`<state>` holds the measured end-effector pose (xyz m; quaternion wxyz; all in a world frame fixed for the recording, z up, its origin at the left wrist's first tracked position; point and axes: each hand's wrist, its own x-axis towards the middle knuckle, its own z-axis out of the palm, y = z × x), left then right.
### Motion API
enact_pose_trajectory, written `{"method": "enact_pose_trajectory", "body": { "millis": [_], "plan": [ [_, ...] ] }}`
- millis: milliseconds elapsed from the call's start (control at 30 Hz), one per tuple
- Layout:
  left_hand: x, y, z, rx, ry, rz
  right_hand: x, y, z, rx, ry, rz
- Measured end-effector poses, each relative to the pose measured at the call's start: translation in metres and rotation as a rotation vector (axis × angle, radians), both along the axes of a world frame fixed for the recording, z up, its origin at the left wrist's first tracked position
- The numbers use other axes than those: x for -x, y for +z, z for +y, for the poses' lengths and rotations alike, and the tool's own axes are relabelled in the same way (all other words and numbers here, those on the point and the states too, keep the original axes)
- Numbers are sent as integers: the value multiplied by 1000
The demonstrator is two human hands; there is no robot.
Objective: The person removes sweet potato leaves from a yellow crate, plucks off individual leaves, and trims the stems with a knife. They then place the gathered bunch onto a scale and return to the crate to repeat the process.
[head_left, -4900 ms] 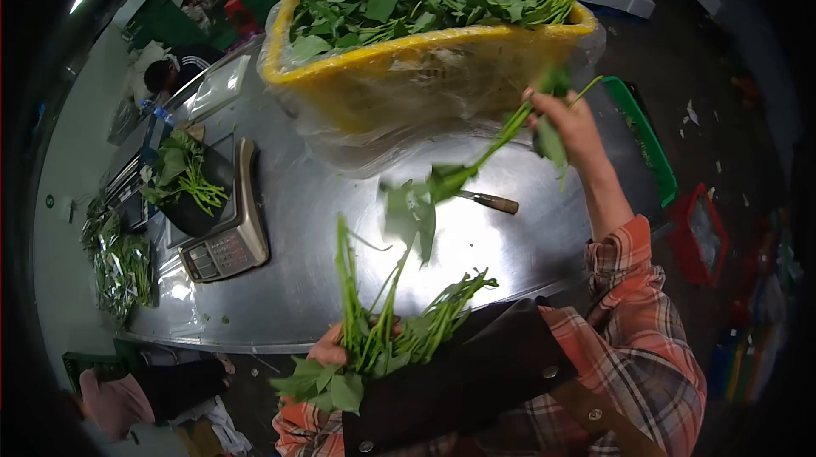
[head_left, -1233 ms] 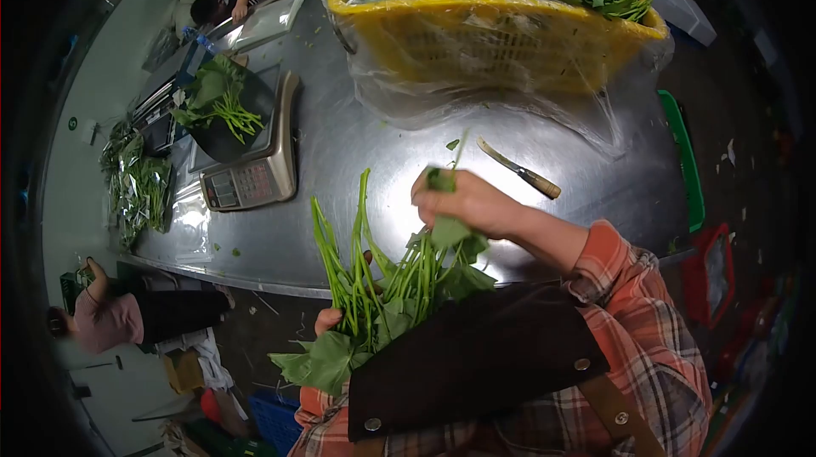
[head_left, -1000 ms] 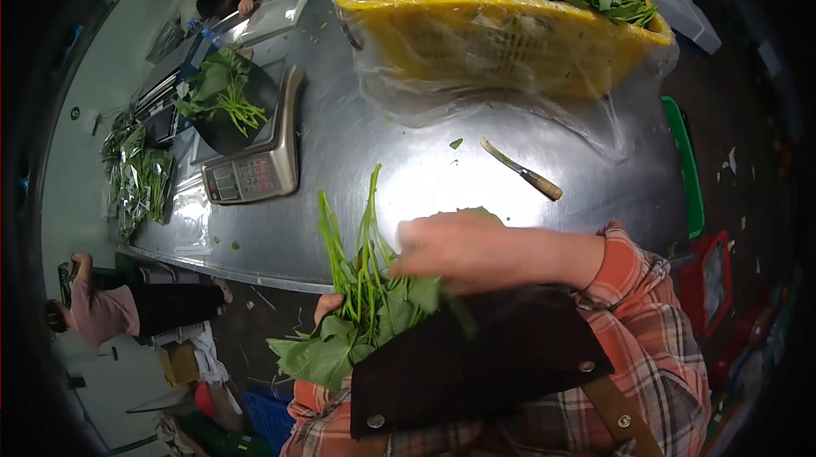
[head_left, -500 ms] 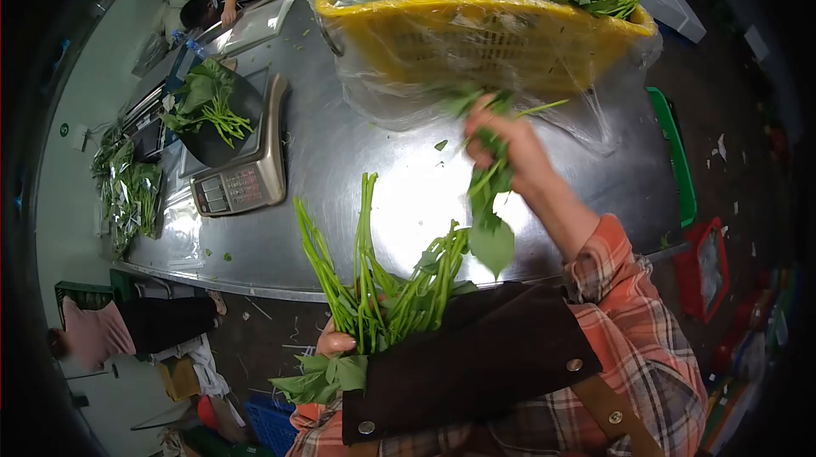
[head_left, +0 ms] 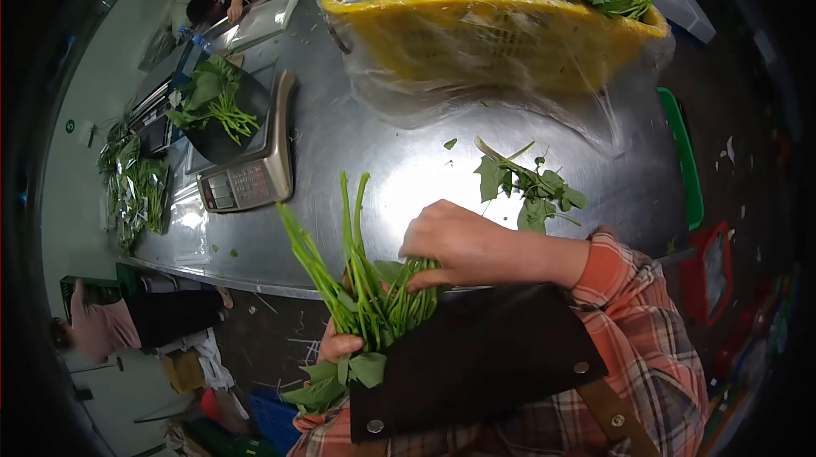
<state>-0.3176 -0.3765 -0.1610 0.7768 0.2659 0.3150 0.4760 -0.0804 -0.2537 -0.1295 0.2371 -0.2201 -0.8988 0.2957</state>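
My left hand (head_left: 342, 343) is wrapped round a bunch of leafy green stems (head_left: 355, 283) near the table's front edge, cut ends pointing up and leaves hanging below. My right hand (head_left: 449, 240) is closed over the upper ends of the stems on the bunch's right side; its fingertips are partly hidden. On the metal table beyond my right forearm lies a small loose pile of leafy sprigs (head_left: 535, 193). Part of the bunch is covered by my dark apron (head_left: 476, 355).
A yellow basket (head_left: 501, 3), lined with clear plastic and heaped with greens, stands at the back. Greens (head_left: 212, 100) lie on a weighing scale (head_left: 251, 183) at left, with bagged greens (head_left: 140, 193) beyond. A green tray (head_left: 680, 159) edges the right side. Other people are at left.
My right hand has let go of the leafy sprigs, which now lie on the table, and has come down and left onto the bunch. My left hand still holds the bunch.
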Motion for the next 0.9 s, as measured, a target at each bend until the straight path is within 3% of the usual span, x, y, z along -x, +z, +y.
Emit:
{"method": "enact_pose_trajectory", "body": {
  "millis": [33,133,200,267,333,400,467,533,567,633,700,800,900],
  "plan": [
    [0,-3,-1,-48,9,-42,2,-3,1,52,96,-14],
    [-1,-4,-11,146,149,-107,-2,-17,9,-2,58,217],
    [19,-19,-12,211,-39,-66,-6,-19,14,-87,-80,206],
    [22,-24,-14,189,-35,-84,-13,-29,26,-167,-230,174],
    [18,-21,-15,162,21,-108,-33,-44,50,-153,-444,115],
    [15,-19,-14,149,65,-127,-68,-88,71,-227,-484,5],
    [14,-16,-15,142,105,-142,-80,-56,63,90,-610,-353],
    [13,-17,-15,141,123,-150,-82,-48,51,419,-594,-423],
    [13,-17,-14,141,129,-154,-81,-51,42,580,-527,-307],
    [15,-19,-13,140,124,-156,-71,-49,22,548,-503,-65],
    [16,-21,-12,136,111,-159,-55,-20,16,170,-537,94],
    [17,-25,-12,123,92,-165,-26,-7,13,259,-295,129],
    [18,-27,-11,101,82,-181,-11,-6,30,326,-66,-243]
  ]
}}
